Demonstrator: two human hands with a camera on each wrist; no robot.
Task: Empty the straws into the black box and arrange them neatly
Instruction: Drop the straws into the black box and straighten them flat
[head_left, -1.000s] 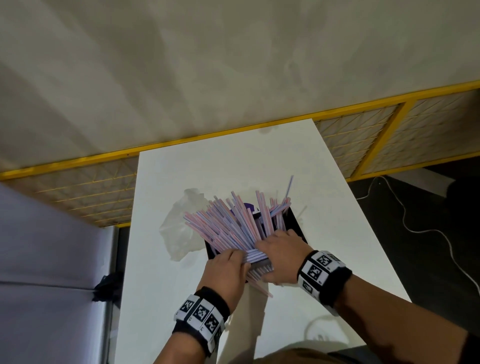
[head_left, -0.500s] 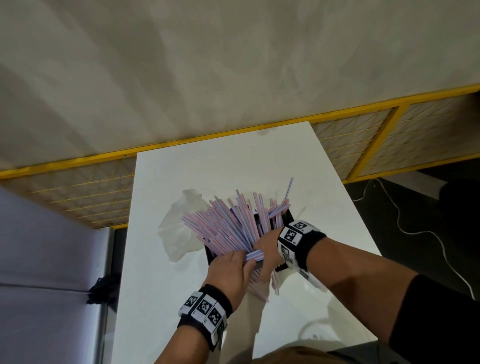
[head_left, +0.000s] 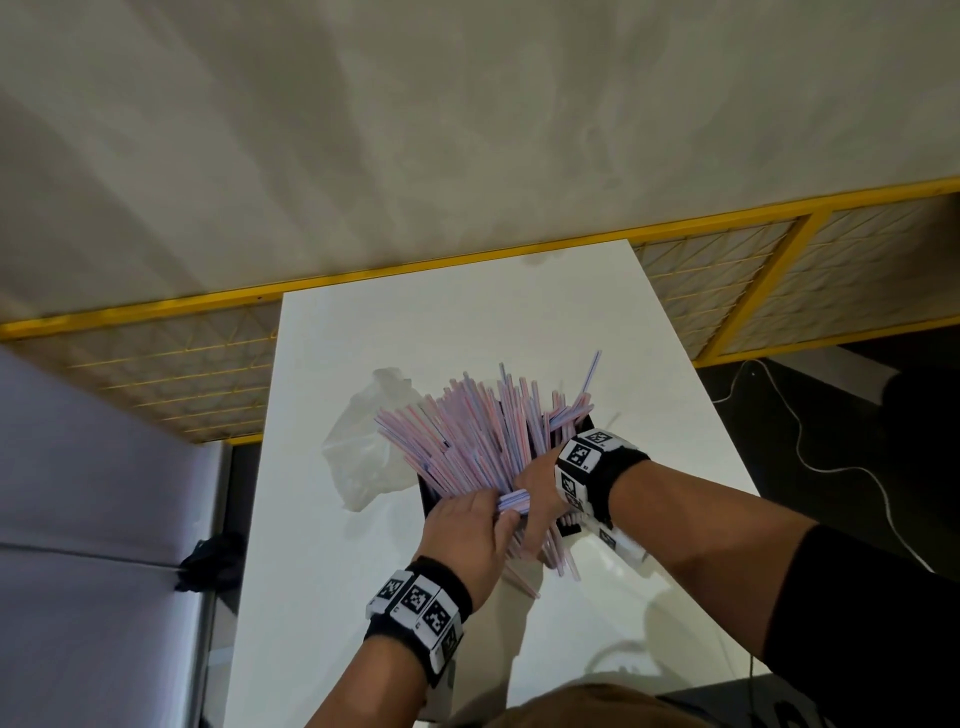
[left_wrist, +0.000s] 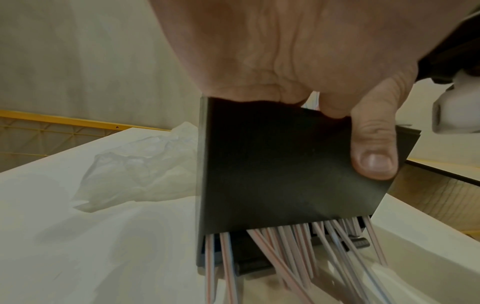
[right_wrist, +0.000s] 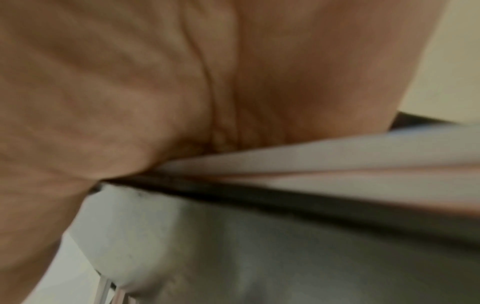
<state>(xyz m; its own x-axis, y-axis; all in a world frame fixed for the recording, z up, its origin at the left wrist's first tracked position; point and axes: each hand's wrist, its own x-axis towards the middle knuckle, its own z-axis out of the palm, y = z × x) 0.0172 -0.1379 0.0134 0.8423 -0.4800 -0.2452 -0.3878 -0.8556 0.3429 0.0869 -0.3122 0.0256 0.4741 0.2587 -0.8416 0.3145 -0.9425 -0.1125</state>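
A thick fan of pink-and-blue striped straws (head_left: 478, 441) stands in the black box (head_left: 582, 426) on the white table (head_left: 363, 597). My left hand (head_left: 467, 525) grips the box's near wall (left_wrist: 272, 164), thumb (left_wrist: 374, 152) on the outside and fingers over the rim. Several straws (left_wrist: 285, 251) poke out under that wall onto the table. From the box's right side my right hand (head_left: 540, 486) wraps the bundle low down, its fingers buried among the straws. The blurred right wrist view shows only the palm lying on straws (right_wrist: 337, 164).
A crumpled clear plastic bag (head_left: 371, 447) lies just left of the box. The table's right edge (head_left: 727, 441) runs close to my right wrist. A yellow-framed mesh panel (head_left: 727, 291) stands behind the table, and a white cable (head_left: 810, 457) lies on the dark floor at right.
My right hand has turned and its wrist swung forward to the box's right side, closing on the bundle. The left hand stayed on the near wall.
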